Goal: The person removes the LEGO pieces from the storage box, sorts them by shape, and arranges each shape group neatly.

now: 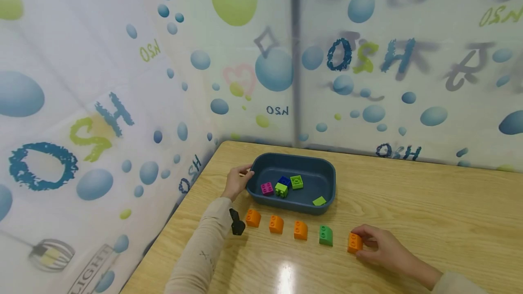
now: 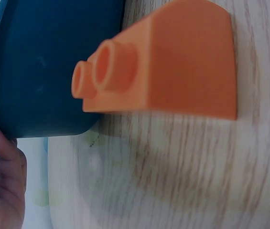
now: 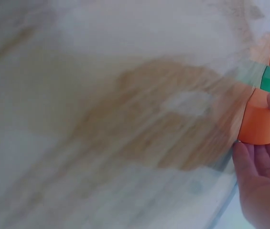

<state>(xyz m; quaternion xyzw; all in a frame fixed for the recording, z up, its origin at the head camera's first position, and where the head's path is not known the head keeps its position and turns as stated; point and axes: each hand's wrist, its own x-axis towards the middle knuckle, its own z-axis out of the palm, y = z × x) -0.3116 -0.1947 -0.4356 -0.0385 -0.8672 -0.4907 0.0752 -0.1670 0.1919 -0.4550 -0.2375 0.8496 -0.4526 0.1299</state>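
My left hand (image 1: 237, 182) pinches the left rim of a dark blue tray (image 1: 332, 180), with its fingers at the rim in the left wrist view as well. At the right end of a row of toy building blocks, my right hand (image 1: 384, 248) holds an orange block (image 1: 354, 242) between thumb and fingers. Left of it stands a green block (image 1: 325, 235), then three more orange ones, the leftmost orange block (image 1: 253, 218) being close to my left wrist. All in the row have a curved side and studs.
Inside the tray lie a magenta block (image 1: 267, 188), a dark blue block (image 1: 283, 181), two lime blocks (image 1: 296, 182) and a flat lime piece (image 1: 319, 201). The wooden table (image 1: 429, 203) meets a printed curtain (image 1: 367, 117) behind and at the left.
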